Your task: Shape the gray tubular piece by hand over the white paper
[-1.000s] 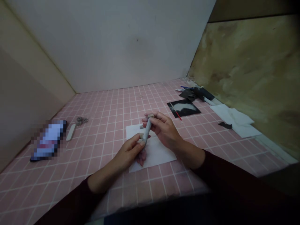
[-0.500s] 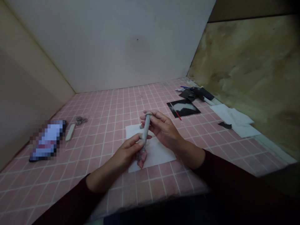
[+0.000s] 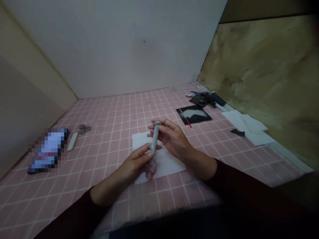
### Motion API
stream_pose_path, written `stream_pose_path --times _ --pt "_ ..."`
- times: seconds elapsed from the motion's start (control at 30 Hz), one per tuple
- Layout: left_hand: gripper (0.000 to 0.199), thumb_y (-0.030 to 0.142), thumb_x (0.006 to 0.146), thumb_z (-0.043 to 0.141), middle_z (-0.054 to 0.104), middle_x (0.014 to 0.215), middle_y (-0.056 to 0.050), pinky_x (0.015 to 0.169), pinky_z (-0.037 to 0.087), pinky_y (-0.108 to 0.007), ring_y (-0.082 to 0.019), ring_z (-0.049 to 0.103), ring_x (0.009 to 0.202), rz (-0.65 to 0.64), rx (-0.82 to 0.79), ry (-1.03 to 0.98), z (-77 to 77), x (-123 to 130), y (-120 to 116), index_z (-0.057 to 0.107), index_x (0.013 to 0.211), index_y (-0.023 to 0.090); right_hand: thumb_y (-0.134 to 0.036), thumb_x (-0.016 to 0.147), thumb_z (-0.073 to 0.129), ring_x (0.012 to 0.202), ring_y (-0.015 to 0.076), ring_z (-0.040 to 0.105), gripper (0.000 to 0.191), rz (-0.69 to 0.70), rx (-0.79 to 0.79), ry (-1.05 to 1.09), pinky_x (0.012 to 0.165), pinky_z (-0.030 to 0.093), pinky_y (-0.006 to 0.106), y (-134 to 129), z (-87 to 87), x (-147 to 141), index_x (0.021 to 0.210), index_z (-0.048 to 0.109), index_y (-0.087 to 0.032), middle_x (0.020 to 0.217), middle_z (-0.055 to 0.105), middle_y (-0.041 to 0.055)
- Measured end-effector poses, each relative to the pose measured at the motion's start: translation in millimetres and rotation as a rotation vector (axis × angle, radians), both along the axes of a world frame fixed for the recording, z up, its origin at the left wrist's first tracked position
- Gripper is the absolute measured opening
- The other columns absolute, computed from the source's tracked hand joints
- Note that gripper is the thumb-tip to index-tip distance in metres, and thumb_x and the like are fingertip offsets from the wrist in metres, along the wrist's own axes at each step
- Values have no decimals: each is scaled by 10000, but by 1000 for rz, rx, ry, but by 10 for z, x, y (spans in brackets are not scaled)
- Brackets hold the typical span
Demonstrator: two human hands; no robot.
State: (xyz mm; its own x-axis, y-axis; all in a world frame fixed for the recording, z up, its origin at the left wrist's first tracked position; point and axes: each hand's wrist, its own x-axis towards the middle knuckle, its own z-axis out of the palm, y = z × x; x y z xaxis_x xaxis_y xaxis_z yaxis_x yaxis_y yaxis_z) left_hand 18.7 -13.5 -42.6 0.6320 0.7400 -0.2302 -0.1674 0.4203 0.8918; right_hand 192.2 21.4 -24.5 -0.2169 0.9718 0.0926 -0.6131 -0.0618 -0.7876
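Both hands hold a grey rod with a wider round cap at its top, tilted above a white sheet of paper. My left hand is closed on the lower part, thumb lying along the front. Around the capped end are the fingers of my right hand, thumb against the shaft just below the cap. What the rod is made of I cannot tell. A small grey piece lies on the paper's far edge, behind the rod.
To the left are a phone, a white flat stick and small grey rings. Rightward lie a dark sheet with white powder, a red-handled tool, dark scraps and white papers. Walls border the pink-checked table.
My view has shifted very slightly, so the table's things sit a little further left. Both hands keep their hold on the rod with almost no movement.
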Motion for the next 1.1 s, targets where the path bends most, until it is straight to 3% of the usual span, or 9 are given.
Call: stream_pose_path --times 0.23,0.5,0.67,0.8,0.9,1.0,1.1 --pt "445 401 936 609 589 515 39 400 366 -179 -89 504 369 53 5 5 52 -37 18 535 1285 134 -437 857 714 986 196 676 256 -117 110 -131 927 546 395 80 -27 45 971 742 -210 1065 744 69" --pt "410 428 947 600 531 519 61 388 311 -177 -67 433 379 99 106 50 54 -104 78 569 1252 155 -338 829 760 1096 209 664 311 -18 144 -296 842 509 326 156 -85 117 1117 692 -243 1143 731 63" --pt "289 400 924 638 527 543 60 390 294 -164 -55 417 406 175 138 51 70 -120 97 613 1096 169 -343 810 772 877 166 659 289 194 135 -330 797 484 324 117 -166 33 1046 690 -199 992 732 55" --pt "264 406 906 652 502 526 61 376 269 -167 -54 402 395 165 126 55 63 -136 128 635 999 160 -366 829 744 798 130 599 219 64 141 -330 739 452 302 162 -151 73 975 704 -208 974 692 26" --pt "267 408 897 661 490 504 63 378 249 -166 -49 384 386 173 124 81 83 -140 130 654 982 155 -360 786 778 693 99 531 192 -35 135 -287 664 427 269 204 -101 134 861 696 -203 840 637 -12" --pt "276 420 878 681 475 491 61 393 239 -160 -44 373 396 200 140 114 135 -159 129 668 928 148 -403 813 744 588 85 471 232 -35 137 -288 589 402 253 221 -58 183 780 671 -185 669 559 -38" --pt "253 393 846 723 482 504 60 413 257 -152 -42 376 418 287 187 149 198 -218 163 669 896 152 -435 818 720 555 88 511 275 13 100 -312 559 416 245 233 -54 226 762 650 -175 637 602 -22"
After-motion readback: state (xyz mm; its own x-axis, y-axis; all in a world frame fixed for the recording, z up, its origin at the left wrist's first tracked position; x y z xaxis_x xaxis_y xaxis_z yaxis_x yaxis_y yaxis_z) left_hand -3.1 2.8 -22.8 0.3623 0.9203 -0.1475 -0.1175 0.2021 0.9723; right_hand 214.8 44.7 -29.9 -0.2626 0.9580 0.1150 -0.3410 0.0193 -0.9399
